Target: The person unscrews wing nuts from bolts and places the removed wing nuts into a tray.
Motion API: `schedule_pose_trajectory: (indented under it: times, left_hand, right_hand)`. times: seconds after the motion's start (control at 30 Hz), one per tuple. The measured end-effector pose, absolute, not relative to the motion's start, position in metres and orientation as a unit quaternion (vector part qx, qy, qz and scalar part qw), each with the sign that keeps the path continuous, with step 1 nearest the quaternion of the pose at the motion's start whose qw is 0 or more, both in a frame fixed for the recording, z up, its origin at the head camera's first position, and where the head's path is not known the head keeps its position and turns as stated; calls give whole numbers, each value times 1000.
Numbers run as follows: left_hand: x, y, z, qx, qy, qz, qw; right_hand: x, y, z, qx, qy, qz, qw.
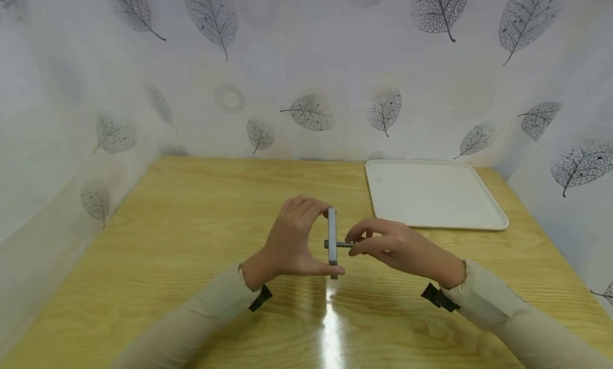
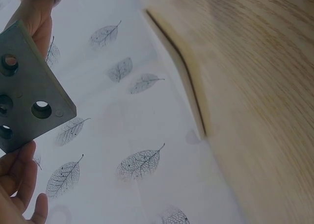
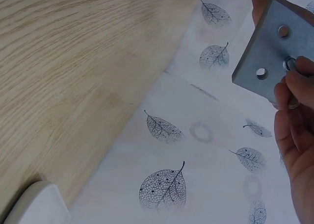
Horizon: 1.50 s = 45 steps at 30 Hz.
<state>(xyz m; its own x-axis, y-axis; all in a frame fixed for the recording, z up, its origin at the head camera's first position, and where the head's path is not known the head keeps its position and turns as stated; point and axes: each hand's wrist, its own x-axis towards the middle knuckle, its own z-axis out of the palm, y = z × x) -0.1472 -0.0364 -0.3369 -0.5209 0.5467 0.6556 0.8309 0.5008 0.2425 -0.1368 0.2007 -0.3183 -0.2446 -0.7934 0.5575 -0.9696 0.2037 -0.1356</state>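
My left hand (image 1: 292, 238) holds a grey metal plate (image 1: 332, 236) on edge above the table, fingers at its top and thumb at its bottom. Several round holes pierce the plate (image 2: 34, 87), as the left wrist view shows. A metal bolt (image 1: 342, 245) passes through it, its head on the left side and its shank pointing right. The fingertips of my right hand (image 1: 390, 244) pinch the shank's right end. Close by those fingers, the right wrist view shows a small ring-like metal piece (image 3: 293, 103), mostly covered; its kind I cannot tell.
A white rectangular tray (image 1: 431, 193) lies at the back right of the wood-grain table (image 1: 201, 209). Pale cloth printed with grey leaves (image 1: 311, 112) hangs behind and along both sides.
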Motion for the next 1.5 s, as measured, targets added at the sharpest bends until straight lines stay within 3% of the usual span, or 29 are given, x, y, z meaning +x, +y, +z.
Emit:
schedule_pose_trajectory:
  times: [0.17,0.47,1.5]
  left_hand:
    - [-145,-36,-335,-417,-826,-276,260]
    - [-145,-37,-335,-418,-824,-274,268]
    - [-146,-36,-337,-418,-823,-277,264]
  right_hand:
    - [-135,200,-318,586,-755,213,204]
    - [-135,202,-321,584,-760,240,153]
    - [-141,198,-321,597,-742,221,210]
